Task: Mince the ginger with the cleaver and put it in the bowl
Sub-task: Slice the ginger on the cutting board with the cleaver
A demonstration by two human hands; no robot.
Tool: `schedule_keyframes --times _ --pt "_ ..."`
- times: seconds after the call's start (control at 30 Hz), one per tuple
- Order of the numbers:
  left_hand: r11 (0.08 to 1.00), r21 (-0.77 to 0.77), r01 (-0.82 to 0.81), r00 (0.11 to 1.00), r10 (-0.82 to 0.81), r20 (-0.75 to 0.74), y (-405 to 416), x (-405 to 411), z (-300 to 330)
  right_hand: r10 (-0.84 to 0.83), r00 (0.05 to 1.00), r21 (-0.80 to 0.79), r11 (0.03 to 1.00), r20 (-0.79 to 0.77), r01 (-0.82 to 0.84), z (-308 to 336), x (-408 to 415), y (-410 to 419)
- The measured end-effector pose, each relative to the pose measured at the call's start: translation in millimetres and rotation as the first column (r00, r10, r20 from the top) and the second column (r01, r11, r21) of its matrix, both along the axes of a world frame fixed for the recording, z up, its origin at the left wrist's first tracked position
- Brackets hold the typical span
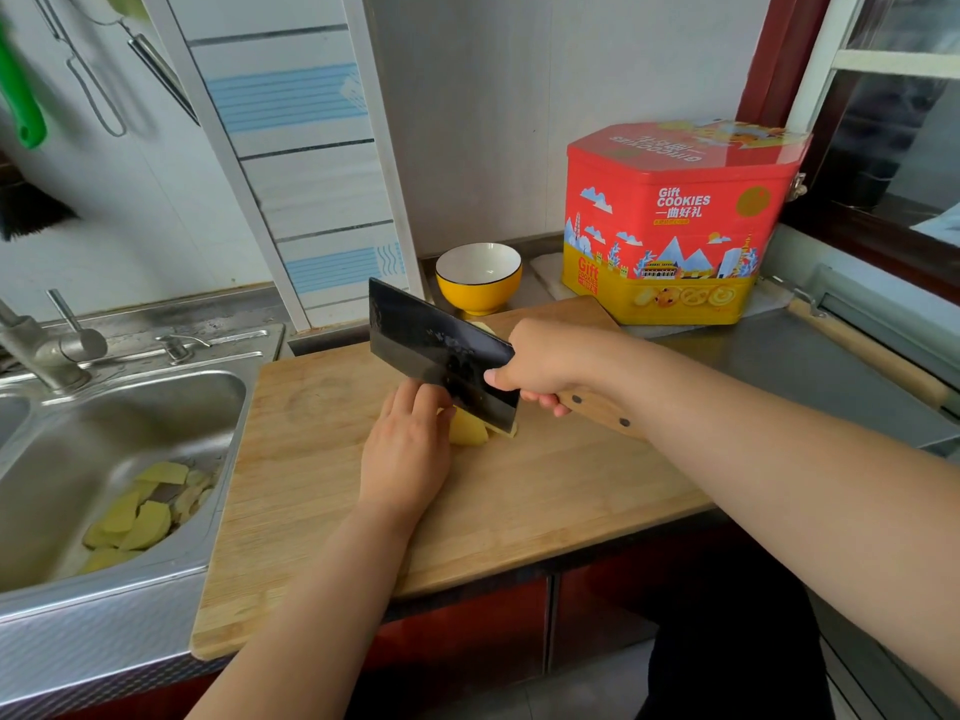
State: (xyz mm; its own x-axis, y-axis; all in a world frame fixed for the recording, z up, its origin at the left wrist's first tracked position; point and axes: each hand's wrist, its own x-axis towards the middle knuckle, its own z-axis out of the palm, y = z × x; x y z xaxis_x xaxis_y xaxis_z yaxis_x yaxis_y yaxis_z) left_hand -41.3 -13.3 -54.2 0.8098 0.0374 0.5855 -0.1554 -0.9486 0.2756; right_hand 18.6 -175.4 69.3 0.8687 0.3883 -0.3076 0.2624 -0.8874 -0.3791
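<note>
The left hand [408,449] lies nearest, fingers curled down onto the ginger [469,428] to pin it mid-board, probably so the knuckles can guide the blade. The ginger's long axis seems to run left to right, its cut end toward the cleaver [441,356], which the right hand [540,363] grips by the wooden handle, blade crosswise to it. Beyond the cutting board [545,485] the bowl [478,277] waits within reach.

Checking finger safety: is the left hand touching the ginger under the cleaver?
Touching. Head view shows the left hand fingertips pressed against the ginger beside the cleaver blade.
</note>
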Motion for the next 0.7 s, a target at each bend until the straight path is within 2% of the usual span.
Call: schedule_keyframes --times 0.2,0.7 --pt "1.0 0.022 -0.006 1.0 0.006 -0.004 -0.4 -0.5 1.2 0.043 0.998 -0.045 0.998 0.05 -0.04 8.5 -5.3 4.7" --pt "0.999 0.042 -0.009 1.0 0.01 -0.028 0.7 0.8 -0.8 0.052 0.998 -0.1 0.994 0.026 -0.049 8.6 -13.4 8.4"
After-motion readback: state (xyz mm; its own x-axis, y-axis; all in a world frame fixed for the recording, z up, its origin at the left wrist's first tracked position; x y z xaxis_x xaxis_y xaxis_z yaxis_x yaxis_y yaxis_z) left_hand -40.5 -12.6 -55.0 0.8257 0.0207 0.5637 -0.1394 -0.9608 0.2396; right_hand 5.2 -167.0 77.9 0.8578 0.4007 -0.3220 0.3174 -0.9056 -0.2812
